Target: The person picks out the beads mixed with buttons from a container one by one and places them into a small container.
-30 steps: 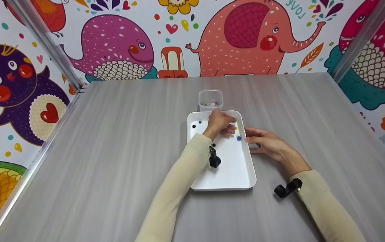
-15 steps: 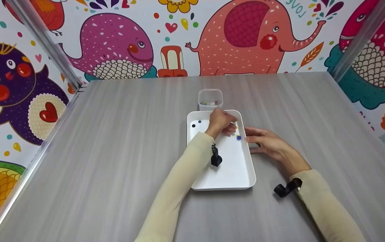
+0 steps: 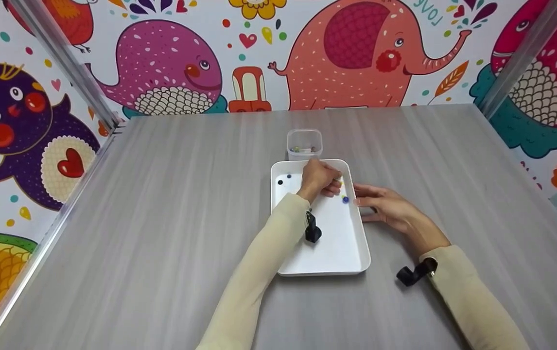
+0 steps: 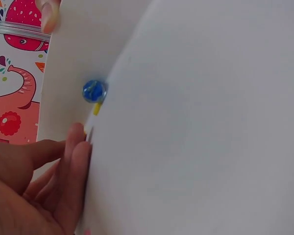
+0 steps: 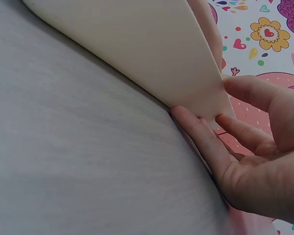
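A white rectangular tray (image 3: 329,243) lies on the table. My left hand (image 3: 320,177) reaches into its far right part, with the fingers against the inner side wall. What lies between thumb and fingertips there I cannot tell. Close to that hand, a blue glass marble (image 4: 94,91) rests along the wall, with a small yellow piece (image 4: 96,108) beside it. A black ball (image 3: 280,182) and a dark blue ball (image 3: 288,176) are near the far left corner. From outside, my right hand (image 3: 388,206) holds the tray's right wall, thumb at the rim and fingers on the outer side.
Just behind the tray stands a clear plastic container (image 3: 304,138) with several small coloured balls at its bottom. The grey wood-patterned table (image 3: 171,204) is bounded by printed cartoon panels (image 3: 346,53) at the back and sides.
The left forearm has shifted slightly right, and a black ball that showed beside the wrist is now hidden. The left hand stays at the far right part; the right hand has not moved.
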A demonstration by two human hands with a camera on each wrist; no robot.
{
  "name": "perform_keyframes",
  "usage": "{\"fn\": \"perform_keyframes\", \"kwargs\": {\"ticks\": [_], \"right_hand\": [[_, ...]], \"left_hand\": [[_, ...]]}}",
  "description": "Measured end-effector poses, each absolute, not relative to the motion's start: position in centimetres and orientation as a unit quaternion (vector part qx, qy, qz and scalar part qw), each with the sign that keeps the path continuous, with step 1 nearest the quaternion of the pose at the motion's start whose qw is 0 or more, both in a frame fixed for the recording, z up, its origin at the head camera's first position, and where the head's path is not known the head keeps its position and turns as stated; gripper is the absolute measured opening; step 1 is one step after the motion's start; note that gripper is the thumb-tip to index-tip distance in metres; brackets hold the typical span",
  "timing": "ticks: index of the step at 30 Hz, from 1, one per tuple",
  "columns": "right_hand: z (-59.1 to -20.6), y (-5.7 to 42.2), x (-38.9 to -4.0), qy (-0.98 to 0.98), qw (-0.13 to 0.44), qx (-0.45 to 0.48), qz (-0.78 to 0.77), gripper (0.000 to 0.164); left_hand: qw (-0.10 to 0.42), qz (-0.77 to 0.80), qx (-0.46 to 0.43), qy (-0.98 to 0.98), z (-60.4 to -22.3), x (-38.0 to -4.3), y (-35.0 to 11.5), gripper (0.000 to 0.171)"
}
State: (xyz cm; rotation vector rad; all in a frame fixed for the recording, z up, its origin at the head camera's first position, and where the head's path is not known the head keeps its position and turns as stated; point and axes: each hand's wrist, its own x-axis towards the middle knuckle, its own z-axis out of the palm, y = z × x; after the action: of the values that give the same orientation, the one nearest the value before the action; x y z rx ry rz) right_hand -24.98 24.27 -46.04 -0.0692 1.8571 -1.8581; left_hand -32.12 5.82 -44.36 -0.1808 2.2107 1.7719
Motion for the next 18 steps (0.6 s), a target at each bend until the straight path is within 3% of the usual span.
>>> {"fn": "perform_keyframes", "kwargs": {"ticks": [18], "right_hand": [[-45.9,24.2,-24.9,0.687,0.255,-0.025,-0.680,0.072]], "left_hand": [[0.155,0.617,-0.079,0.767,-44.1,-31.5,4.6,0.014]]}}
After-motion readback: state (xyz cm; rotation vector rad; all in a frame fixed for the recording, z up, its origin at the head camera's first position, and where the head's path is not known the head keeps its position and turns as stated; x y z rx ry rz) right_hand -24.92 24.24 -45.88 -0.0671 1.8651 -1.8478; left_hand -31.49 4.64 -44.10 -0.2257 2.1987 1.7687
